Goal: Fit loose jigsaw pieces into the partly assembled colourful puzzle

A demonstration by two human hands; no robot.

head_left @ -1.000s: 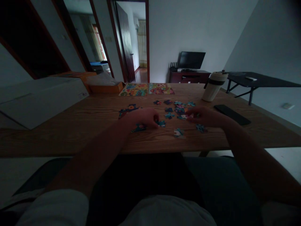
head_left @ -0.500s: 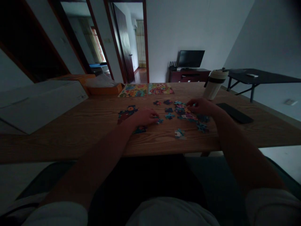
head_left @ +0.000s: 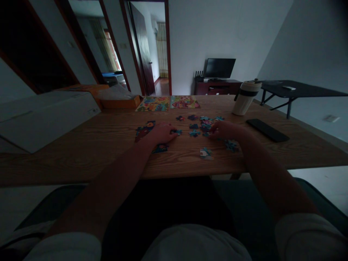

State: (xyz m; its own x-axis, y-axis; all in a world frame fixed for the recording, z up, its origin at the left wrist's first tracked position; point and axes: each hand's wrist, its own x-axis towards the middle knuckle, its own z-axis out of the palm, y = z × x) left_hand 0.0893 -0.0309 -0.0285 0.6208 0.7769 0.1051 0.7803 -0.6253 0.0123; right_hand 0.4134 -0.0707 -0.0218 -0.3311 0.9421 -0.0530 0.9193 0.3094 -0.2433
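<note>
A person's bare left hand (head_left: 162, 132) curled over a wooden table (head_left: 179, 163), its fingertips at a teal jigsaw piece (head_left: 178, 132); whether they pinched it or only touched it could not be told. The right hand (head_left: 225, 129) bent its fingers narrowly at the near right edge of a joined cluster of puzzle pieces (head_left: 206, 124), and the dim light left unclear whether it held one. A partly assembled puzzle section (head_left: 140, 134) lay beyond the left forearm, partly hidden by it, with a dark piece (head_left: 161, 148) on the forearm's near side. Loose pieces (head_left: 193, 117) lay between the hands and farther back, while a pale-and-teal piece (head_left: 206, 153) sat nearer the table's front edge. A blue piece (head_left: 231, 145) rested just below the right hand. Two colorful illustrated sheets (head_left: 153, 104) lay side by side at the far edge. To the right, a cream tumbler (head_left: 244, 101) stood upright near a flat black slab (head_left: 268, 130).
</note>
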